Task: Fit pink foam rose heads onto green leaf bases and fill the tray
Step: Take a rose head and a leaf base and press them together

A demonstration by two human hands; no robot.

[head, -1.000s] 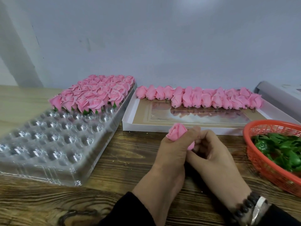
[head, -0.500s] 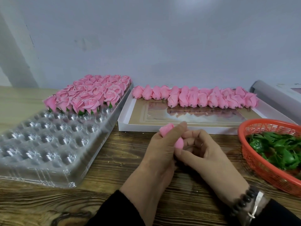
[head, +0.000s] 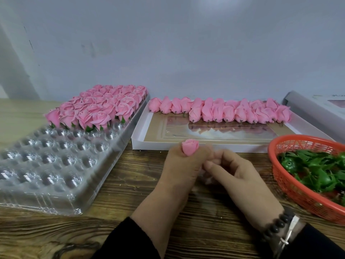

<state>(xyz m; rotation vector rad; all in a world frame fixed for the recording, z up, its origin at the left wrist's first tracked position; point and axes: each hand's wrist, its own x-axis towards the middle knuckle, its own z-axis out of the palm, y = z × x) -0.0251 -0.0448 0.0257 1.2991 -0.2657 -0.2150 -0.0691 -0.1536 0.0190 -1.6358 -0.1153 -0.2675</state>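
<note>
My left hand [head: 180,169] grips a pink foam rose head [head: 190,146] that pokes up above its fingers. Curled against it from the right, my right hand [head: 237,176] has its fingertips at the rose's underside; whatever they hold is hidden. A clear plastic tray [head: 56,161] lies at the left, its far rows filled with finished pink roses [head: 100,107] on green bases and its near cups bare. An orange basket [head: 291,182] at the right holds green leaf bases [head: 317,171].
A white shallow box [head: 149,141] behind my hands carries a row of loose pink rose heads [head: 224,110] along its far side. A grey roll [head: 306,107] lies at the back right. The wooden tabletop [head: 121,186] runs to a pale wall.
The rose has turned upright in my left hand, its tip now pointing up. Both hands stay together at the table's middle; the camera has shifted slightly.
</note>
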